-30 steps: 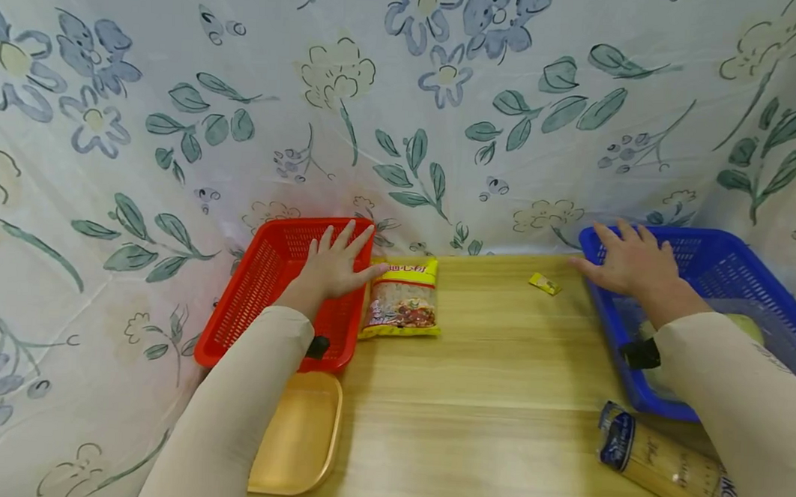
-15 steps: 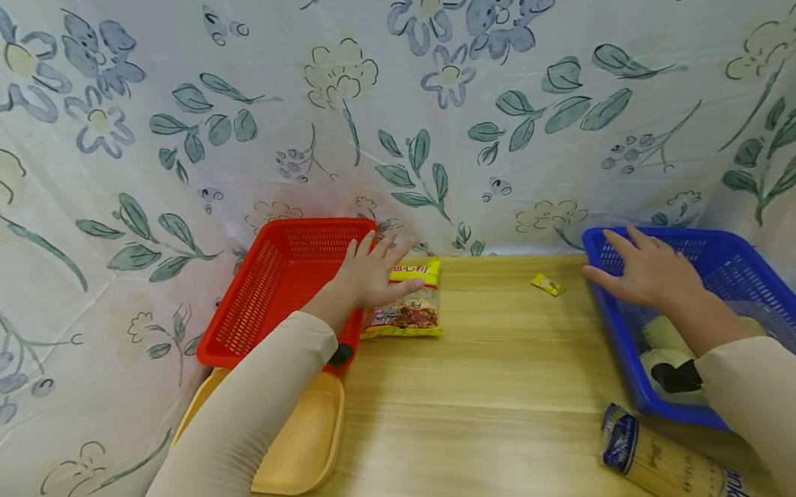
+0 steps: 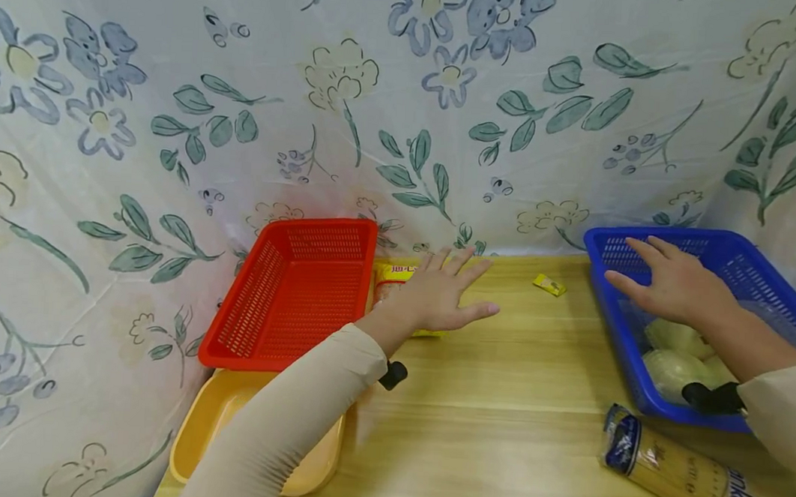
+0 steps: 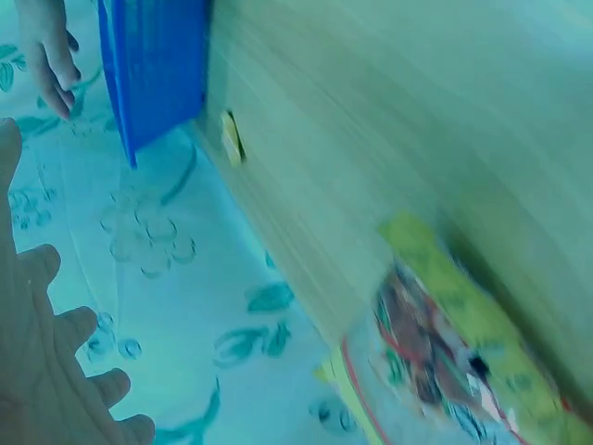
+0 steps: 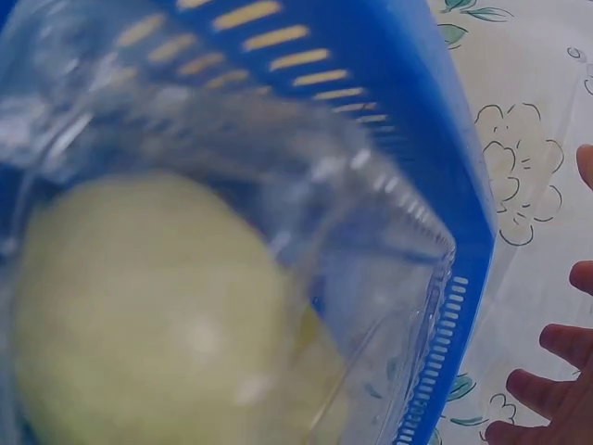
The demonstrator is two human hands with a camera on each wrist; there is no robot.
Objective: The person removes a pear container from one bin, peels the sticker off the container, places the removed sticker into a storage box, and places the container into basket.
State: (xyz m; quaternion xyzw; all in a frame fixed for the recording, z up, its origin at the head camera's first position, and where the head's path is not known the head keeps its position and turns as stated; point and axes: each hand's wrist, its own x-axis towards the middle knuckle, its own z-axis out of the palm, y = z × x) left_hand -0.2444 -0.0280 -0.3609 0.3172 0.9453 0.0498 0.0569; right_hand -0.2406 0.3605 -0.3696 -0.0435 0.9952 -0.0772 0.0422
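Note:
My left hand (image 3: 439, 292) hovers with spread fingers in front of a yellow-topped food packet (image 3: 391, 274), hiding much of it in the head view. In the left wrist view the packet (image 4: 435, 348) shows a printed picture of food, and nothing is in the left palm. My right hand (image 3: 682, 290) is held over the blue basket (image 3: 610, 327), fingers extended and holding nothing. Inside that basket lie pale green round items (image 3: 675, 368) in clear plastic; one round item (image 5: 153, 315) fills much of the right wrist view. Their exact kind cannot be told.
A red basket (image 3: 287, 295) stands left, with an orange-yellow tray (image 3: 188, 436) in front of it, partly behind my left sleeve. A small yellow sachet (image 3: 549, 285) lies near the wooden table's back edge. An Ankara pasta packet (image 3: 677, 466) lies front right. Floral cloth (image 3: 443, 168) hangs behind.
My left hand has moved right, from the red basket's edge to in front of the food packet. The right hand has shifted slightly right and nearer over the blue basket, uncovering more of its contents.

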